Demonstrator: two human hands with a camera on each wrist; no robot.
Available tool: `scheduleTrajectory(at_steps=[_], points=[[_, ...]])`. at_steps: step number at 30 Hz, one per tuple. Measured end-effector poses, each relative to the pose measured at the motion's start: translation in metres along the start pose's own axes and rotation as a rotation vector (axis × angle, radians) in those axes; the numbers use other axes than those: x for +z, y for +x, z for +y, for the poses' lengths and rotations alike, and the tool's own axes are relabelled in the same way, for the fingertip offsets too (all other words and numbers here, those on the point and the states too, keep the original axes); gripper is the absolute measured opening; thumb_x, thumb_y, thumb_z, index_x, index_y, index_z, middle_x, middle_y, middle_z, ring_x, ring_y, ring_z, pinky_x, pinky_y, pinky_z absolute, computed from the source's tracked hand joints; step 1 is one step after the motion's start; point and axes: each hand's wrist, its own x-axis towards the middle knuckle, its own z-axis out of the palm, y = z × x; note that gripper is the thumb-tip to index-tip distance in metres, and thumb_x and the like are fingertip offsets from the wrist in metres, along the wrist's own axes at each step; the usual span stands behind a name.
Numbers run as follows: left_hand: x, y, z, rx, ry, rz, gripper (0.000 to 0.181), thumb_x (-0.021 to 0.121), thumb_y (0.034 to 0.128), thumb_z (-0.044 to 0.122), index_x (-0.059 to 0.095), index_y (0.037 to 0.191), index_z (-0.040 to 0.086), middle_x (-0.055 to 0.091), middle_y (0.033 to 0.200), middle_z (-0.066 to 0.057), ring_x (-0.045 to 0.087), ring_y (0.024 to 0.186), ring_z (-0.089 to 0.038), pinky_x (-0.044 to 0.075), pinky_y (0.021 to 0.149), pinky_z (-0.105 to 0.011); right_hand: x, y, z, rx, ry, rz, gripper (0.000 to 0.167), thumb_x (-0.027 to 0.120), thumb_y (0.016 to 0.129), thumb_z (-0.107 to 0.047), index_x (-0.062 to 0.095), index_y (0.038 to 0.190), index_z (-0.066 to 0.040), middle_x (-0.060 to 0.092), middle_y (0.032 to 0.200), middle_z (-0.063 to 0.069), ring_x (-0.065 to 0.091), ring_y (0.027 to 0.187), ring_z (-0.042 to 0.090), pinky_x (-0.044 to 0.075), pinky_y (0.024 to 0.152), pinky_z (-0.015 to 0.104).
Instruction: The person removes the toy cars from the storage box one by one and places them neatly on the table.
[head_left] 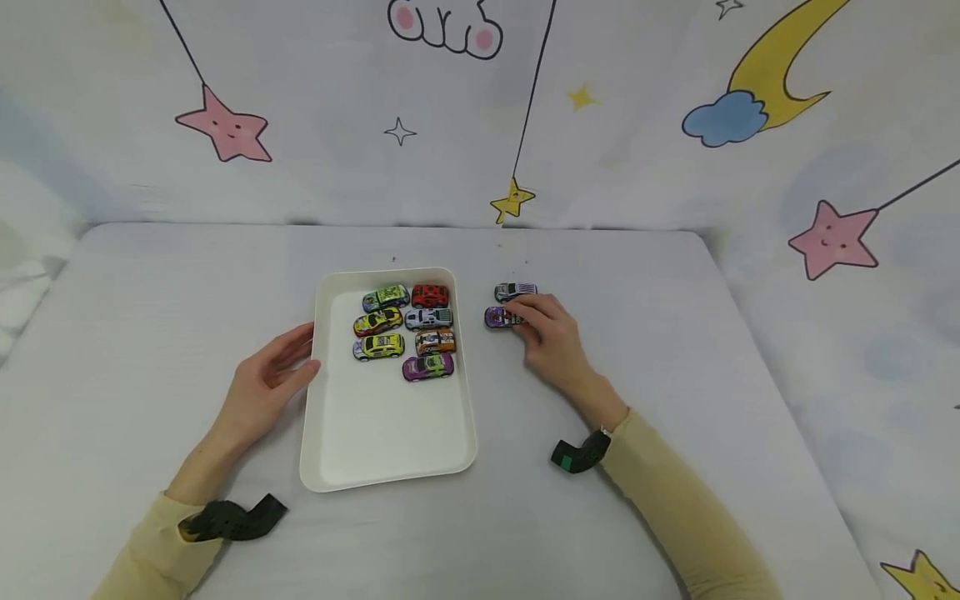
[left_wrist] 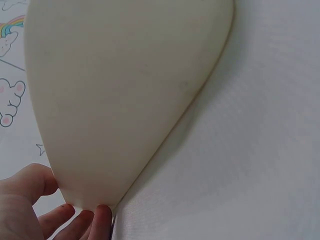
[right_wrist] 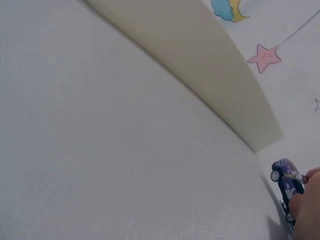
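The right hand [head_left: 555, 346] pinches a purple toy car [head_left: 495, 317] between thumb and fingers, to the right of the white tray [head_left: 386, 433]; a grey-and-white toy car [head_left: 516, 291] sits just beyond it on the bench [head_left: 547, 533]. The left hand [head_left: 258, 392], thumb and fingers bent, grips the tray's left edge; seven other toy cars [head_left: 428, 319] stand grouped inside, toward the far end; the tray's near part is bare.
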Motion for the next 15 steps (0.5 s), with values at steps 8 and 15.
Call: scheduleTrajectory(at_steps=[8,15], points=[[-0.0025,0.0000,-0.0013,0.005,-0.012,-0.002,0.051,0.062,0.0969,0.002,0.047,0.145,-0.002,0.051,0.143,-0.030,0.055,0.120,0.008,0.052,0.089,-0.008,0.0007,0.0022,-0.0047,0.080,-0.046,-0.011,0.038,0.068,0.077,0.020,0.074,0.108,0.000,0.070,0.110,0.014,0.062,0.102,0.030,0.055,0.089,0.042],[-0.0014,0.0008,-0.0019,0.008,-0.012,-0.004,0.051,0.062,0.0969,0.002,0.047,0.145,-0.003,0.051,0.143,-0.030,0.055,0.120,0.008,0.052,0.088,-0.009,-0.0008,0.0004,-0.0048,0.108,-0.081,0.020,0.041,0.059,0.075,0.024,0.073,0.105,0.001,0.068,0.108,0.016,0.061,0.100,0.031,0.055,0.084,0.043]])
